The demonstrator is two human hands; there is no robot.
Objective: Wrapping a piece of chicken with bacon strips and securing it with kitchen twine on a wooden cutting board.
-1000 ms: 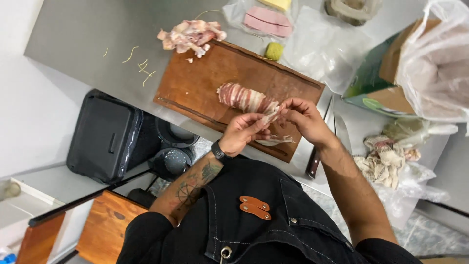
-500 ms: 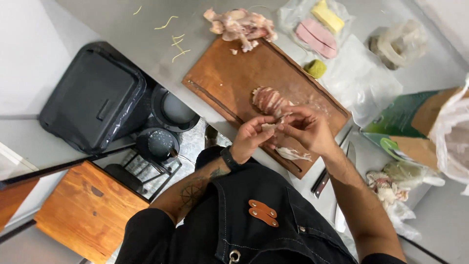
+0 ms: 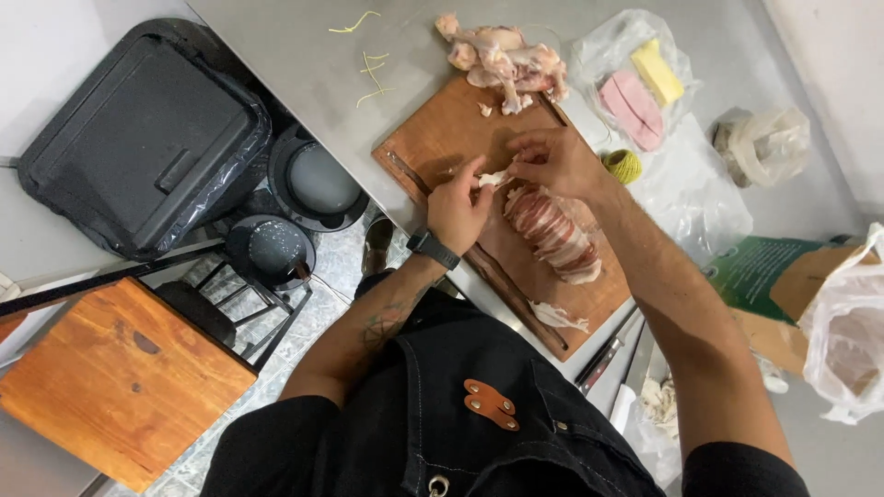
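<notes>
A bacon-wrapped meat roll (image 3: 554, 235) lies on a wooden cutting board (image 3: 433, 147). My left hand (image 3: 458, 208) and my right hand (image 3: 552, 162) meet at the roll's far end, both pinching a pale strip of meat (image 3: 494, 179) there. A dark watch sits on my left wrist. A loose scrap of meat (image 3: 558, 317) lies on the board near its front edge. I wear a black apron.
A pile of raw chicken pieces (image 3: 502, 57) sits at the board's far edge. Plastic bag with butter and pink slices (image 3: 635, 87), twine ball (image 3: 623, 166), knife (image 3: 606, 348), green box (image 3: 764, 276), white bag (image 3: 847, 331). Black bin (image 3: 138, 138) and wooden stool (image 3: 115, 382) to the left.
The camera view has swung round, so the board and roll sit differently in frame. My hands have stayed together at the roll's end, working the pale strip.
</notes>
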